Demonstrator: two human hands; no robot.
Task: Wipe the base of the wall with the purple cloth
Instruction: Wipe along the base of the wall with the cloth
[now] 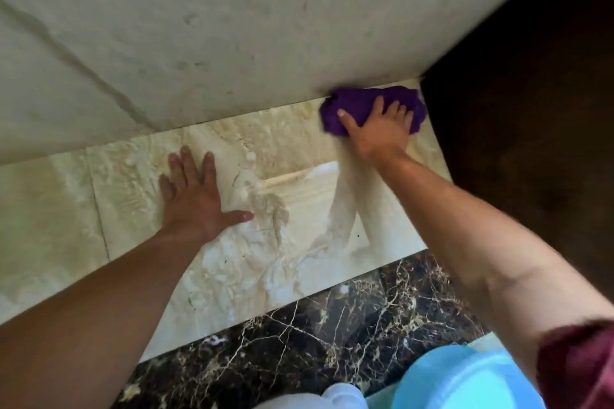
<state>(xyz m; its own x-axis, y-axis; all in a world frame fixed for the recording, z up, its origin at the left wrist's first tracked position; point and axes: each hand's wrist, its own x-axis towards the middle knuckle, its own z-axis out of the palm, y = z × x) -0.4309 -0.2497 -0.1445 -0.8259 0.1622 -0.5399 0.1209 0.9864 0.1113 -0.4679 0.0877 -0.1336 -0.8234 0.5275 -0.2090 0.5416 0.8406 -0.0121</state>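
Note:
A bunched purple cloth (358, 106) lies where the pale wall (232, 26) meets the glossy cream floor tile, close to the right-hand corner. My right hand (382, 129) presses down on the cloth with fingers spread over it, against the base of the wall (265, 109). Flat on the cream tile (133, 183) to the left rests my left hand (192, 196), fingers apart and holding nothing.
A dark brown surface (531, 109) rises at the right of the corner. A black veined marble strip (315, 335) runs across the floor nearer to me. A light blue round object (465, 378) sits at the bottom right, next to white fabric (339, 395).

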